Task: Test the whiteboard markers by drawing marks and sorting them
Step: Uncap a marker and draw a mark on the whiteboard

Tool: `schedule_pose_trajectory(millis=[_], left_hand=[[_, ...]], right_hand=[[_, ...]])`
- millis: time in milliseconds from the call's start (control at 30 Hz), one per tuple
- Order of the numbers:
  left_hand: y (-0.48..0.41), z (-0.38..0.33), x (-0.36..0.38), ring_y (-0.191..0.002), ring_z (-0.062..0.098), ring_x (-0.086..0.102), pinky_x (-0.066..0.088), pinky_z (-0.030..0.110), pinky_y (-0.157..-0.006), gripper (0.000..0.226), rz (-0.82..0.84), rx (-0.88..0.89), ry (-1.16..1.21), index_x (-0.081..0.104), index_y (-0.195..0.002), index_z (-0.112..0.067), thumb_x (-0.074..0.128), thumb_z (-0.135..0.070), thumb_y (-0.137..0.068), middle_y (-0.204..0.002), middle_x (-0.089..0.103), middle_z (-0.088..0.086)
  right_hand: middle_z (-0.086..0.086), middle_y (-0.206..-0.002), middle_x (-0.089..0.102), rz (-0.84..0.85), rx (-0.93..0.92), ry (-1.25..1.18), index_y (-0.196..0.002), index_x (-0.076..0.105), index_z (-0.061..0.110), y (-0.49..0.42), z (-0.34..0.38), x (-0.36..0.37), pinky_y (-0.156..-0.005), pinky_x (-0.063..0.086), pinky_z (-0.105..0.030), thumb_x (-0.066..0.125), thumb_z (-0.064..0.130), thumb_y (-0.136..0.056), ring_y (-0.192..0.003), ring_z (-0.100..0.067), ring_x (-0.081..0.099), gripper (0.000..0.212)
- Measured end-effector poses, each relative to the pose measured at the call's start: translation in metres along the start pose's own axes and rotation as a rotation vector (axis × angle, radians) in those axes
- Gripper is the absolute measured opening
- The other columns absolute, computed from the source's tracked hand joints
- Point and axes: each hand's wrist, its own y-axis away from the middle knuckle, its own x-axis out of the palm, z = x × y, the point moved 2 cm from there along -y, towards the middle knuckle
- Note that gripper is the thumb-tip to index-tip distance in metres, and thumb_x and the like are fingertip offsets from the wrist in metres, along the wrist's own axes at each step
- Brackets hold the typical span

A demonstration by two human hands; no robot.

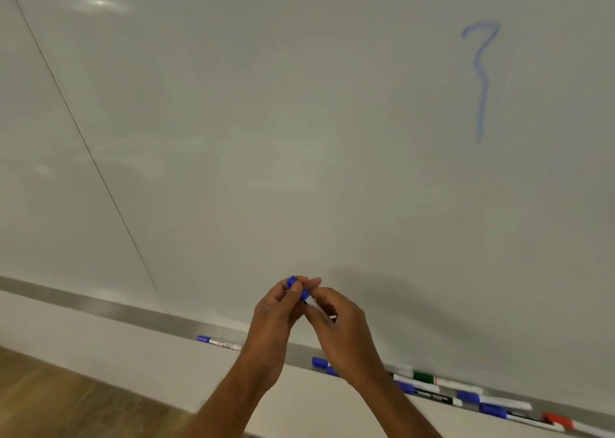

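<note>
A blue-capped white marker is held between both hands in front of the whiteboard. My left hand pinches its blue cap. My right hand grips the white barrel. Cap and barrel look joined or nearly so. A wavy blue mark stands on the board at the upper right. One blue-capped marker lies alone on the metal tray to the left of my hands.
To the right of my hands the tray holds a group of several markers: blue-capped ones, a green one and a red one. A vertical seam runs down the board at left. Wooden floor shows at the lower left.
</note>
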Motion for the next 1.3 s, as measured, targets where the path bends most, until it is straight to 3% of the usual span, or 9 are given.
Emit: schedule_pose_trajectory(millis=[167, 433, 667, 833, 933, 1000, 1100, 1200, 1300], left_hand=[[0.019, -0.048, 0.022, -0.114, 0.026, 0.067, 0.051, 0.039, -0.100, 0.033, 0.132, 0.057, -0.030, 0.068, -0.120, -0.012, 0.044, -0.028, -0.104, -0.120, 0.073, 0.006], [0.023, -0.097, 0.032, -0.103, 0.035, 0.071, 0.057, 0.037, -0.088, 0.039, 0.211, 0.105, 0.091, 0.065, -0.116, 0.000, 0.053, -0.031, -0.095, -0.107, 0.075, 0.016], [0.015, -0.146, 0.033, -0.099, 0.028, 0.073, 0.054, 0.039, -0.096, 0.023, 0.184, 0.214, 0.111, 0.069, -0.106, -0.003, 0.053, -0.020, -0.102, -0.098, 0.077, 0.013], [-0.008, -0.198, 0.020, -0.099, 0.016, 0.073, 0.054, 0.035, -0.095, 0.019, 0.069, 0.431, 0.115, 0.070, -0.105, -0.015, 0.055, -0.025, -0.102, -0.099, 0.078, 0.002], [-0.010, -0.203, 0.026, -0.107, -0.001, 0.066, 0.052, 0.023, -0.097, 0.019, 0.072, 0.638, -0.083, 0.068, -0.110, -0.027, 0.050, -0.030, -0.103, -0.108, 0.074, -0.018], [-0.013, -0.202, 0.035, -0.115, -0.009, 0.059, 0.046, 0.014, -0.099, 0.023, 0.083, 0.748, -0.166, 0.064, -0.121, -0.026, 0.047, -0.029, -0.104, -0.117, 0.069, -0.022], [-0.029, -0.205, 0.050, -0.131, -0.007, 0.048, 0.037, 0.013, -0.108, 0.038, 0.098, 0.854, -0.297, 0.051, -0.140, -0.028, 0.041, -0.036, -0.104, -0.139, 0.057, -0.019], [-0.049, -0.209, 0.069, -0.143, -0.006, 0.031, 0.023, 0.005, -0.112, 0.050, 0.103, 0.982, -0.443, 0.038, -0.151, -0.031, 0.036, -0.042, -0.102, -0.153, 0.038, -0.020], [-0.069, -0.214, 0.087, -0.147, -0.005, 0.021, 0.019, 0.009, -0.114, 0.050, 0.094, 1.067, -0.530, 0.033, -0.154, -0.031, 0.038, -0.035, -0.105, -0.159, 0.028, -0.018]], right_hand=[[0.011, -0.060, 0.066, 0.007, 0.049, -0.169, -0.085, 0.072, 0.020, 0.005, 0.050, -0.037, -0.057, 0.048, -0.014, 0.059, 0.031, -0.099, -0.057, -0.004, 0.062, 0.022], [0.000, -0.053, 0.060, -0.175, 0.038, -0.195, -0.070, 0.072, 0.014, 0.011, 0.099, -0.051, -0.049, 0.040, -0.016, 0.060, 0.033, -0.098, -0.046, -0.005, 0.049, 0.036], [-0.011, -0.051, 0.048, -0.403, -0.015, -0.049, -0.057, 0.059, 0.009, 0.004, 0.141, -0.050, -0.049, 0.032, -0.023, 0.062, 0.039, -0.095, -0.047, -0.009, 0.035, 0.048], [-0.016, -0.060, 0.058, -0.458, 0.039, -0.006, -0.067, 0.065, 0.005, 0.018, 0.151, -0.050, -0.051, 0.039, -0.021, 0.054, 0.061, -0.088, -0.050, -0.009, 0.045, 0.061], [-0.005, -0.075, 0.072, -0.412, 0.038, -0.160, -0.093, 0.073, 0.025, 0.019, 0.176, -0.074, -0.055, 0.044, -0.022, 0.052, 0.033, -0.101, -0.058, -0.012, 0.055, 0.024], [-0.002, -0.087, 0.076, -0.462, -0.008, -0.279, -0.111, 0.065, 0.035, 0.018, 0.192, -0.097, -0.058, 0.047, -0.024, 0.053, 0.017, -0.102, -0.063, -0.014, 0.061, 0.024], [-0.014, -0.098, 0.075, -0.604, -0.126, -0.529, -0.109, 0.072, 0.019, 0.016, 0.208, -0.134, -0.056, 0.048, -0.025, 0.052, 0.004, -0.101, -0.066, -0.018, 0.062, 0.026], [-0.022, -0.102, 0.071, -0.563, -0.154, -0.946, -0.112, 0.070, 0.003, 0.011, 0.213, -0.167, -0.062, 0.055, -0.025, 0.044, -0.004, -0.100, -0.077, -0.023, 0.065, 0.030], [-0.019, -0.102, 0.070, -0.534, -0.191, -1.042, -0.120, 0.067, 0.002, 0.003, 0.216, -0.192, -0.074, 0.057, -0.031, 0.046, -0.002, -0.098, -0.089, -0.025, 0.066, 0.031]])
